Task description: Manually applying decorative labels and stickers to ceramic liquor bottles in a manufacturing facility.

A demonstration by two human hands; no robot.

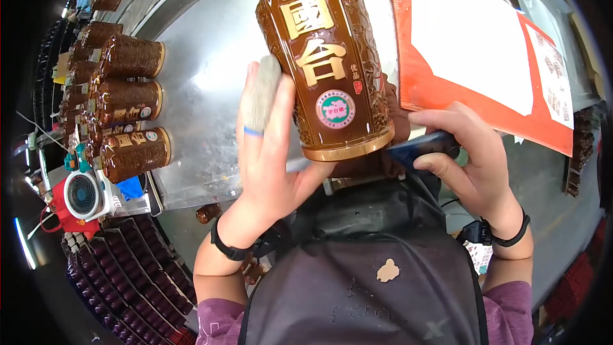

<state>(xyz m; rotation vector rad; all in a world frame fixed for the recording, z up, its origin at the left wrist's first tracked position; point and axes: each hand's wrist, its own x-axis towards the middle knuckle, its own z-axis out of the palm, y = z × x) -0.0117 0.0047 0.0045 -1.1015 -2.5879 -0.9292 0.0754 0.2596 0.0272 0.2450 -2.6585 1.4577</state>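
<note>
Steel worktop is seen spread beneath everything, with an orange folder holding a white sheet laid at its right. Centre frame is filled by a brown embossed liquor bottle with gold characters and a gold base rim, held up close to the camera. Its left side is gripped by the left hand, whose index finger is wrapped in a grey cot. More brown bottles are laid on their sides at the worktop's left edge. A dark blue flat tool is pinched in the right hand, just beside the bottle's base. A small white fan is seen at lower left.
</note>
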